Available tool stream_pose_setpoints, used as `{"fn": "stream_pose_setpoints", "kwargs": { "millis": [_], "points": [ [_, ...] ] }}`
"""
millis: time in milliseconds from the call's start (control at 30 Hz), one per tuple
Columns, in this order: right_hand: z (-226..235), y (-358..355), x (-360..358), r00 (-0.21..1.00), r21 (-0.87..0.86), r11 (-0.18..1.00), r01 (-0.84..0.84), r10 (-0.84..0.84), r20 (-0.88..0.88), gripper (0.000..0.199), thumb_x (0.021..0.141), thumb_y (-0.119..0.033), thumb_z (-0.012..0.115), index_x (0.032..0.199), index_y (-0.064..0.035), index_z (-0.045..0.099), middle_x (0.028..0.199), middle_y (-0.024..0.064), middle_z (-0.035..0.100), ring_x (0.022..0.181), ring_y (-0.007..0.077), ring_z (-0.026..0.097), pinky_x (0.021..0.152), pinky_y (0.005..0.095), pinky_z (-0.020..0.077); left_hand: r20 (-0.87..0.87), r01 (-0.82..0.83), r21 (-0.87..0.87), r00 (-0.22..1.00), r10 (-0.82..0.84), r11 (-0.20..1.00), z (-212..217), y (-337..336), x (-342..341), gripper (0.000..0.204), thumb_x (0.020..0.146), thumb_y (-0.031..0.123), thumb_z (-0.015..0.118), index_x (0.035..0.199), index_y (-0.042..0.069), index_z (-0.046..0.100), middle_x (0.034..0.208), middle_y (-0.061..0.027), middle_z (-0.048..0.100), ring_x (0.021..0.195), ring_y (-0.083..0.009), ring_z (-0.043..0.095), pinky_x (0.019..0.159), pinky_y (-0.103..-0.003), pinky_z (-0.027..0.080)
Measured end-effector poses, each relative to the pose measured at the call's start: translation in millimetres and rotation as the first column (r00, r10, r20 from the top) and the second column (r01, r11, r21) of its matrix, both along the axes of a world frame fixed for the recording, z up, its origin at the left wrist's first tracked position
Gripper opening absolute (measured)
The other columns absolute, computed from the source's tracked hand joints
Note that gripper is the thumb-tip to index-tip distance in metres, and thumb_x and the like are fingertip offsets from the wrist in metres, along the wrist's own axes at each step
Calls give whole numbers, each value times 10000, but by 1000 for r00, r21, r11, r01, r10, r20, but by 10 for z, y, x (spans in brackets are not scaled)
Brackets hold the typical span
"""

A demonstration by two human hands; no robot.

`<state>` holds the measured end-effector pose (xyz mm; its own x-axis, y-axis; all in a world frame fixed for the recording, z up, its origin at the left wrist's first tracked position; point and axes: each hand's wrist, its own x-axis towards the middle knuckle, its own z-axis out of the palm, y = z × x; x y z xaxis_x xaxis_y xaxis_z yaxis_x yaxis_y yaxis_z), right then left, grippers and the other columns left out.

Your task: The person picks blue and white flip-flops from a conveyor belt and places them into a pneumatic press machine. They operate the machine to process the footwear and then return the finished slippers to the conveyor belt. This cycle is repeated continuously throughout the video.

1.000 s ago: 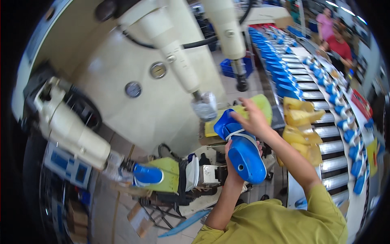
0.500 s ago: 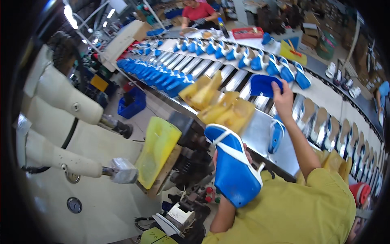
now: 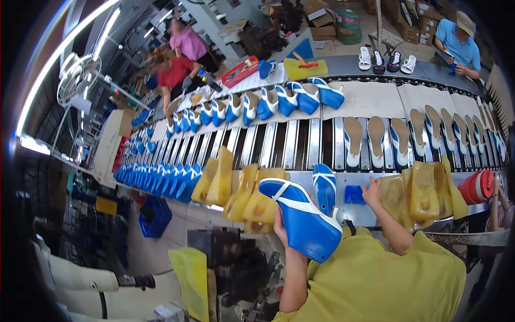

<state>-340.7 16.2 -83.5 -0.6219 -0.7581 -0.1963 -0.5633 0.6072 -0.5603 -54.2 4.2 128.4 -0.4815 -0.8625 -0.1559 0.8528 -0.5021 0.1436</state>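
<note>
My left hand [image 3: 281, 229] grips a blue wedge sandal [image 3: 308, 225] with white straps, tilted up in front of me; most of the fingers are behind it. At the metal bench edge, my right hand [image 3: 372, 192] has its fingers apart at the right end of a small dark blue piece [image 3: 354, 195], which lies on the bench. A second blue sandal [image 3: 324, 188] with white straps stands on the bench between my hands, partly behind the held one.
Yellow translucent moulds [image 3: 257, 196] line the bench on the left, with more moulds [image 3: 424, 190] and a red jug [image 3: 476, 187] on the right. Beyond runs a roller conveyor [image 3: 279, 145] with rows of sandals. A machine [image 3: 91, 279] stands lower left; co-workers are across the line.
My view has swung to the right. My right hand has lowered the dark blue piece from the air onto the bench. The sandal stays in my left hand.
</note>
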Motion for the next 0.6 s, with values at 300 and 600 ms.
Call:
{"fn": "stream_pose_setpoints", "kwargs": {
  "millis": [300, 600],
  "points": [
    [1791, -60, 541, -268, -146, 943, 299, 230, 936, 571, 983, -378, 600, 1430, -64, 434, 1327, 135, 563, 1209, 198, 552, 1021, 411, 468, 541, 227, -38, 824, -171, 973, -361, -1144, -821, 664, 1002, 510, 440, 1412, -13, 415, 1326, -194, 567, 1172, -321, 594, 1009, -435, 486],
    [1156, -1747, -1259, 496, -378, 700, 606, 39, 868, 604, 872, -344, 748, 1297, 34, 543, 1153, 141, 652, 1014, 193, 637, 894, 321, 519, 964, 311, -124, 262, 41, 942, -598, -1442, -1091, 529, 1009, 367, 541, 1399, 15, 480, 1335, -146, 579, 1265, -246, 530, 1068, -397, 405]
  ]
}}
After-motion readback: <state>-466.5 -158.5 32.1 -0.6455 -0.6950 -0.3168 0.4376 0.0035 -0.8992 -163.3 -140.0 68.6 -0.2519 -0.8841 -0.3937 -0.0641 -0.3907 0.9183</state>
